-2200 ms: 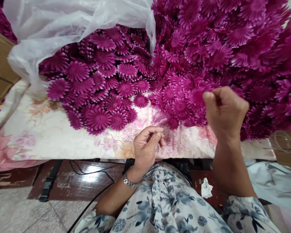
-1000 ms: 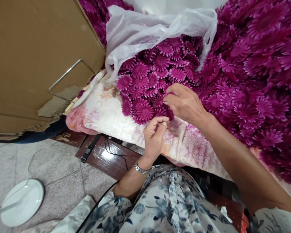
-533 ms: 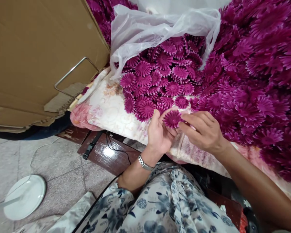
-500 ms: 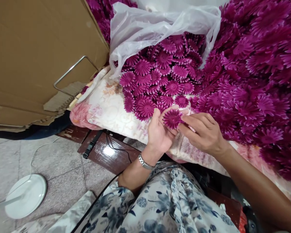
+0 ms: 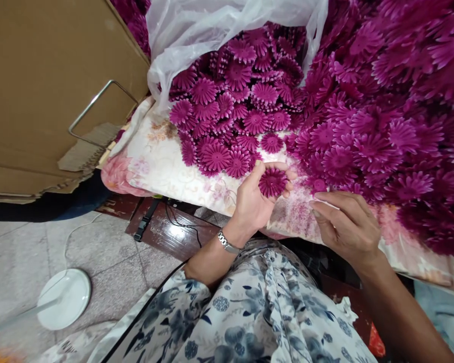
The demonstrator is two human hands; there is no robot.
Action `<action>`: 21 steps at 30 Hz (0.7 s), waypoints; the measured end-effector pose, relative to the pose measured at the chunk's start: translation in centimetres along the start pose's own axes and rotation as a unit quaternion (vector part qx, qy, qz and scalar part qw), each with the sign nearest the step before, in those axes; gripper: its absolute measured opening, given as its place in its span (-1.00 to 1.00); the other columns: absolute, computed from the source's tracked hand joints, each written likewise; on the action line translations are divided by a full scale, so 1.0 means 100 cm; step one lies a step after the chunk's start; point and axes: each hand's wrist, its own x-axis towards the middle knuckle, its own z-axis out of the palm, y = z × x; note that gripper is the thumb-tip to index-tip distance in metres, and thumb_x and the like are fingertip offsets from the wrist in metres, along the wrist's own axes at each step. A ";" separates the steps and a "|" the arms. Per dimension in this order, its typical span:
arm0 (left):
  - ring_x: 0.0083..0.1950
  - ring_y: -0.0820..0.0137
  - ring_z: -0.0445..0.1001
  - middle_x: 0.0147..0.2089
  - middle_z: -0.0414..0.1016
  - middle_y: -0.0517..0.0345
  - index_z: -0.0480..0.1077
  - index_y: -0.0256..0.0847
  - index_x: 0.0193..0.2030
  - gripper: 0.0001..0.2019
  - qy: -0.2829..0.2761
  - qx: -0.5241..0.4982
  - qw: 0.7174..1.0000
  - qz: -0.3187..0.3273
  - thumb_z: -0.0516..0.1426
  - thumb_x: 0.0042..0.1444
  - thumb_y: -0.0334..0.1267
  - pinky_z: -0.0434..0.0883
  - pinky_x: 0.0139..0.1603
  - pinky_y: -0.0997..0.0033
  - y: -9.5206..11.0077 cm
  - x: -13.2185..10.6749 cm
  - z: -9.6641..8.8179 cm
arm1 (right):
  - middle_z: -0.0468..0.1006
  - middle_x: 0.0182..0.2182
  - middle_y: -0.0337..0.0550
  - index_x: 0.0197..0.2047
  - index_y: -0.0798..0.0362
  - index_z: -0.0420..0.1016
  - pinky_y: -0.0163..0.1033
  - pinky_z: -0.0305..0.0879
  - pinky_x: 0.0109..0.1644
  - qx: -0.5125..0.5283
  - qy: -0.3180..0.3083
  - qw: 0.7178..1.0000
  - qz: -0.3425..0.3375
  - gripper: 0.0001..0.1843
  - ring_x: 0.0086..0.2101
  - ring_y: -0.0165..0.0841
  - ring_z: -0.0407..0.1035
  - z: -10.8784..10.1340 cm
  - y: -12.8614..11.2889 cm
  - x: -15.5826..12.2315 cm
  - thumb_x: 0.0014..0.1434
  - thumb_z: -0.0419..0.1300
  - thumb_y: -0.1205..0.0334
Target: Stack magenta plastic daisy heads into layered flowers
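My left hand (image 5: pixel 255 201) cups a magenta flower head (image 5: pixel 272 182) in its curled fingers, just in front of the bed's edge. A silver watch (image 5: pixel 227 243) sits on that wrist. To the right, my right hand (image 5: pixel 346 227) hovers apart from the flower with fingers loosely spread and nothing in them. A heap of flat magenta flower heads (image 5: pixel 234 111) spills from a clear plastic bag (image 5: pixel 212 30) behind the hands. A larger pile of fuller magenta flowers (image 5: pixel 386 101) fills the right side.
A floral bedsheet (image 5: pixel 162 161) covers the surface under the flowers. A big cardboard box (image 5: pixel 41 85) with a metal handle stands at the left. On the tiled floor lies a white round fan base (image 5: pixel 64 297). A dark wooden frame (image 5: pixel 170 232) runs below the sheet.
My right hand picked a flower head from the flat heap and passed it to my left hand, then drew back to the right. The view swung left from the first frame.
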 end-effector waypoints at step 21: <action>-0.75 0.64 -0.08 -0.77 -0.02 0.43 0.43 -0.21 -0.24 -0.80 -0.009 0.080 0.997 -0.002 0.13 0.11 -0.13 -0.10 -0.70 0.58 -0.027 0.005 0.022 | 0.56 -0.33 -0.13 -0.15 0.01 0.44 -0.18 0.43 -0.20 0.068 0.035 0.994 0.075 -0.73 -0.30 -0.33 0.44 -0.006 -0.008 -0.013 0.07 0.22 0.47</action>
